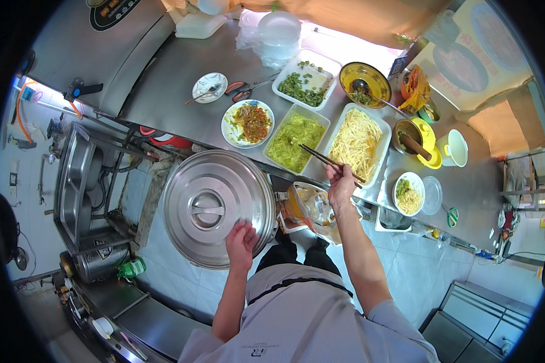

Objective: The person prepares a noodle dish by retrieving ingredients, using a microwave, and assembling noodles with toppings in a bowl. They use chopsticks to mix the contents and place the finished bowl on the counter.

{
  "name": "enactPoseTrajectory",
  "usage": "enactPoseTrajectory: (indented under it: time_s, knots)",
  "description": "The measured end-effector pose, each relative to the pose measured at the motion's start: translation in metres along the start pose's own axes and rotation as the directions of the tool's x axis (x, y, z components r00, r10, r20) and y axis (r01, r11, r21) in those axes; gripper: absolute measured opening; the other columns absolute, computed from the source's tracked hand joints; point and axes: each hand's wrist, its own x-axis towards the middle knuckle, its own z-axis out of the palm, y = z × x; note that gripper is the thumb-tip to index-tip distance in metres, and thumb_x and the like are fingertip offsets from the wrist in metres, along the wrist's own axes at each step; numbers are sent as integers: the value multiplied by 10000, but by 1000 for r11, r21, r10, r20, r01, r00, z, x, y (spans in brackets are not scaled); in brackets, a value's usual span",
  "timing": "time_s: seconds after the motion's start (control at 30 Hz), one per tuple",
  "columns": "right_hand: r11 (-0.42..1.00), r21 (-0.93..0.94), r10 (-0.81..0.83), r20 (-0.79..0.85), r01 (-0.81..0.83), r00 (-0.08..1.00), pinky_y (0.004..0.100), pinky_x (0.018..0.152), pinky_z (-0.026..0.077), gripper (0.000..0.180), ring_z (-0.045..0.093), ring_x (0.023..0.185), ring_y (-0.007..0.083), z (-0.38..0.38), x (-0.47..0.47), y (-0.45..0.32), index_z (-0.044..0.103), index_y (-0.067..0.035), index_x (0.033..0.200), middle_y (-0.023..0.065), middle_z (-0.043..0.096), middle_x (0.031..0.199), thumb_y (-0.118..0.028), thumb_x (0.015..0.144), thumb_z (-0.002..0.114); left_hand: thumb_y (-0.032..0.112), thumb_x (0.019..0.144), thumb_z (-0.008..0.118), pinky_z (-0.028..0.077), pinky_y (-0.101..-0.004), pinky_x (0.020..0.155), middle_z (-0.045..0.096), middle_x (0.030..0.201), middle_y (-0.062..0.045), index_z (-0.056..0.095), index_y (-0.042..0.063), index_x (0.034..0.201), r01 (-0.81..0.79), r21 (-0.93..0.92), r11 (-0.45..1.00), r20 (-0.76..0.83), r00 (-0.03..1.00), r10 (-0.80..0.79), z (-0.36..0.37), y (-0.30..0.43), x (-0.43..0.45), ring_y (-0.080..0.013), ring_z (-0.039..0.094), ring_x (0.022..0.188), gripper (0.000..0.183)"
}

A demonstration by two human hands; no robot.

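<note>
My right hand [341,186] grips a pair of dark chopsticks [323,157] near the table's front edge. Their tips are over the right side of a plastic tub of shredded green vegetable [297,136]. Beside it, partly behind the chopsticks, a white tray holds pale yellow strips [354,138]. A white bowl [420,183] to the right contains some of both foods. Over the steel lid [186,181] of a large pot hovers my left hand [241,240], loosely curled, with nothing seen in it; whether it touches the lid is unclear.
On the steel table [172,95] are a plate of chopped red topping [253,120], scissors [243,93], a tray of chopped greens [304,90] and a yellow bowl with a ladle [352,70]. A mortar [397,131] and a clear lid [432,195] stand right. A lined bin [297,199] is below.
</note>
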Motion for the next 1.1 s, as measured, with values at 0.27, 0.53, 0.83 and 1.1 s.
enactPoseTrajectory:
  time_s: [0.27,0.53,0.83,1.1]
  knots:
    - [998,55,19,63,-23,998,262,618,577,275,679,755,238,2,-8,-8,536,-6,953,162,662,862,-253,995,423,100,918,525,572,-299,661,670,963,-54,583,74,1082,96,22,995,-15,995,-95,-6,-15,-26,-136,659,808,175]
    - [998,-65,34,138,-26,990,282,646,571,234,659,696,204,-18,0,13,542,-30,900,156,656,829,-219,981,429,288,913,563,436,-224,539,637,819,3,606,118,990,173,65,983,-21,985,-172,-6,-16,-24,-75,552,643,192]
    - [955,274,122,-8,-115,993,265,601,579,269,670,714,214,-1,-23,8,535,-7,963,141,634,850,-249,993,422,384,967,463,291,-223,416,403,541,60,611,118,921,219,103,970,23,975,-223,-20,-14,-26,-52,344,453,308]
    - [920,393,-38,83,3,996,262,652,585,272,670,759,201,-57,-48,-102,520,-13,1001,118,627,878,-268,997,426,384,993,410,194,-223,372,277,469,59,600,97,917,298,260,919,180,920,-349,9,-12,-18,-58,236,387,352]
